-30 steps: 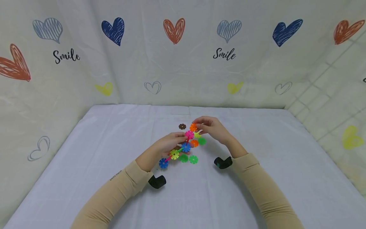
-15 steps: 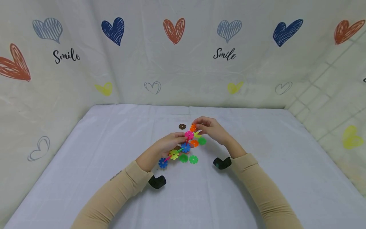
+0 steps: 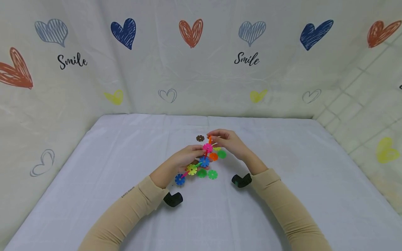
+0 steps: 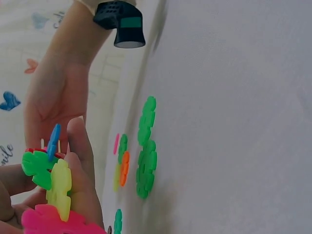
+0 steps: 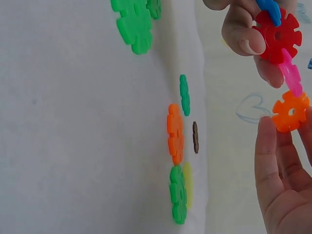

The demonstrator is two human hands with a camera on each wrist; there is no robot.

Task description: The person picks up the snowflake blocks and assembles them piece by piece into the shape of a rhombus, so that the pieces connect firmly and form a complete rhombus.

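My left hand [image 3: 186, 157] holds a chain of interlocking notched plastic discs. The chain runs from a blue disc [image 3: 180, 179] at the near end, past a yellow disc [image 3: 192, 169] and another blue disc [image 3: 204, 161], to a red disc [image 5: 279, 35] and a pink disc [image 3: 207, 148]. Between the fingers of my right hand [image 3: 230, 142] is an orange disc [image 5: 291, 111], turned edge-on in the head view. It meets the rim of the pink disc; whether their slots are engaged I cannot tell. Part of the chain is hidden by the left fingers.
Loose discs lie on the white cloth [image 3: 270, 209] under the hands: two nearer green ones, one of them here [image 3: 212, 174], an orange one [image 3: 213, 156], a green one [image 3: 221, 154], a partly covered yellow one [image 3: 217, 149] and a brown one [image 3: 200, 138]. A printed curtain [image 3: 213, 80] stands behind.
My right hand has shifted slightly left toward the chain, and its orange disc has turned from face-on to edge-on above the pink disc. The left hand has barely moved.
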